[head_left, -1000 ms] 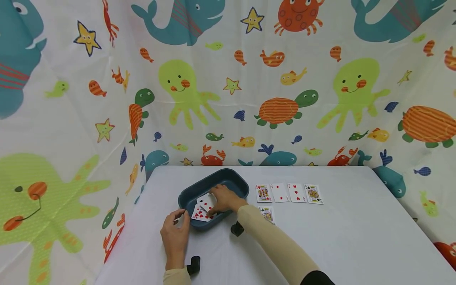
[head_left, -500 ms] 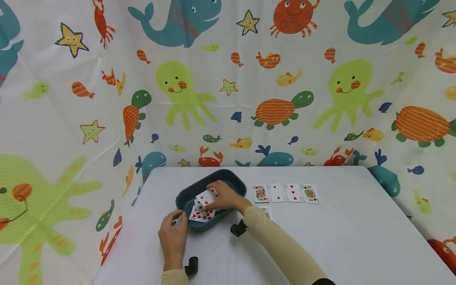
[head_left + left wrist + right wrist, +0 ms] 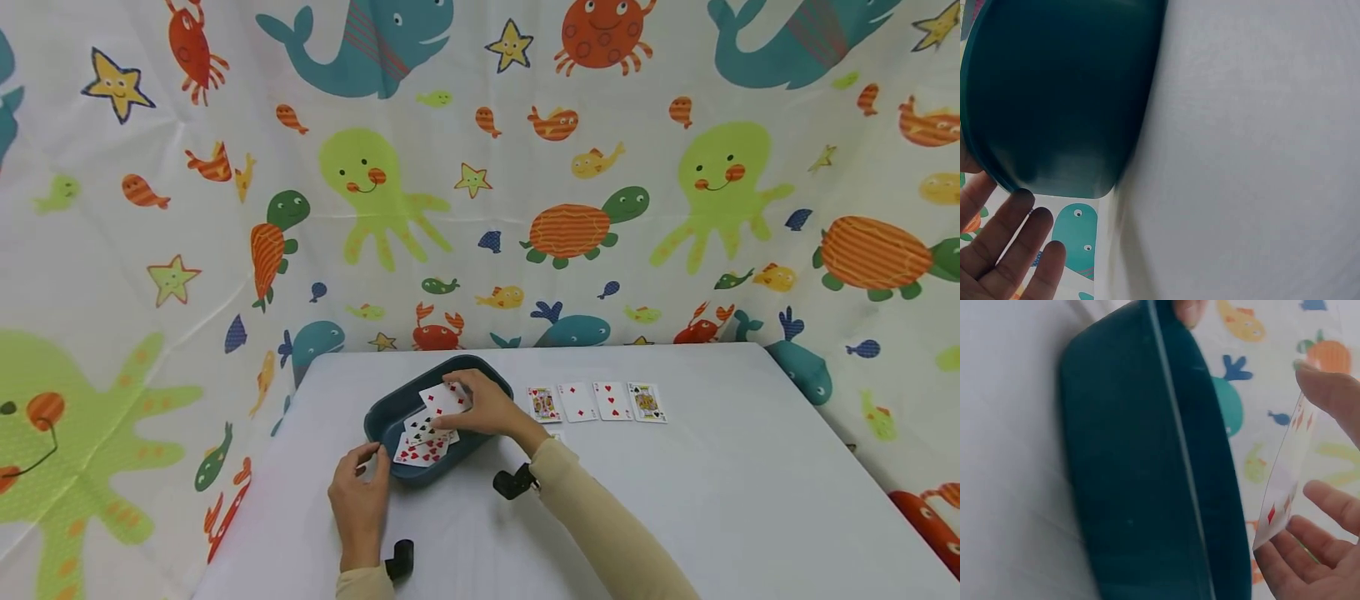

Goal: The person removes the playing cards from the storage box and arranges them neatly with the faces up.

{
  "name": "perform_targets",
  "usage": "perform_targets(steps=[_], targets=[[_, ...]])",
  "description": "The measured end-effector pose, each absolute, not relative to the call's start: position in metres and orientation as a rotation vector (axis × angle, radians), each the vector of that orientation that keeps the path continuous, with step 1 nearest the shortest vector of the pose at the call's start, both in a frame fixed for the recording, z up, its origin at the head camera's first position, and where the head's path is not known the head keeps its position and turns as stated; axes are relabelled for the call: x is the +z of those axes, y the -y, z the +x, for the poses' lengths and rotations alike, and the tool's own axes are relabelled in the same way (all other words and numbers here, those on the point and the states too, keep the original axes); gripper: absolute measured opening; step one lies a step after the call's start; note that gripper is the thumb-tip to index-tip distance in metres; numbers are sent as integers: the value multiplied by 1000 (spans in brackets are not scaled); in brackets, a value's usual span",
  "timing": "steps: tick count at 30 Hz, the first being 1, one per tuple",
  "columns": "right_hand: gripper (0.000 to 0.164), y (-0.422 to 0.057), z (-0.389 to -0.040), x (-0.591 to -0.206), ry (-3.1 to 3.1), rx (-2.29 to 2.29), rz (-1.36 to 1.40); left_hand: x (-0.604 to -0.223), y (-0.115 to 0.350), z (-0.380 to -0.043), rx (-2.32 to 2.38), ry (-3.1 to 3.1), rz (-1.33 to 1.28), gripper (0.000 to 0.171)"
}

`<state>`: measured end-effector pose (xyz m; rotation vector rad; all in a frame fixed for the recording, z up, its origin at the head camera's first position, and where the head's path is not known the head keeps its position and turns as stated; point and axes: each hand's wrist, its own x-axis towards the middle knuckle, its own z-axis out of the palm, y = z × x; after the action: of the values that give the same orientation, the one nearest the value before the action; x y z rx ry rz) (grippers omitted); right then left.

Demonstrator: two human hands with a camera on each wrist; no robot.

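Observation:
A dark teal tray (image 3: 420,477) stands on the table with several loose playing cards (image 3: 422,452) inside, hearts and a black suit showing. My left hand (image 3: 360,504) grips the tray's rim at its near left end; in the left wrist view its fingers (image 3: 1013,225) lie against the outside. Over the tray, my right hand (image 3: 491,406) pinches a playing card with red diamonds (image 3: 442,398) by its edges, between thumb and fingers. That card (image 3: 1285,478) stands edge-on beside the tray wall (image 3: 1129,456) in the right wrist view.
Right of the tray lies a row of face-up cards: a red king (image 3: 543,405), a diamonds card (image 3: 577,402), a hearts card (image 3: 612,402) and a black king (image 3: 647,403). Another card (image 3: 557,435) below is mostly hidden by the right arm. A patterned curtain (image 3: 420,192) rises behind the table.
My right hand has picked up the diamonds card from the pile, raising and tilting it above the tray. More of the cards beneath shows. My left hand stays at the rim.

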<state>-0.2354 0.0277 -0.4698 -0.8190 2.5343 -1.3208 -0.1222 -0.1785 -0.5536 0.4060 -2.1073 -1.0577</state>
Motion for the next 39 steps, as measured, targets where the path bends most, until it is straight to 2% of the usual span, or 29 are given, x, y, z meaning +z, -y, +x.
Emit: perform_targets(steps=[20, 39], targets=[[79, -75, -220, -467, -2308, -1742, -681, -555, 175, -124, -1063, 2086, 436, 16], [72, -135, -212, -469, -2335, -1777, -691, -556, 176, -124, -1052, 2084, 410, 16]])
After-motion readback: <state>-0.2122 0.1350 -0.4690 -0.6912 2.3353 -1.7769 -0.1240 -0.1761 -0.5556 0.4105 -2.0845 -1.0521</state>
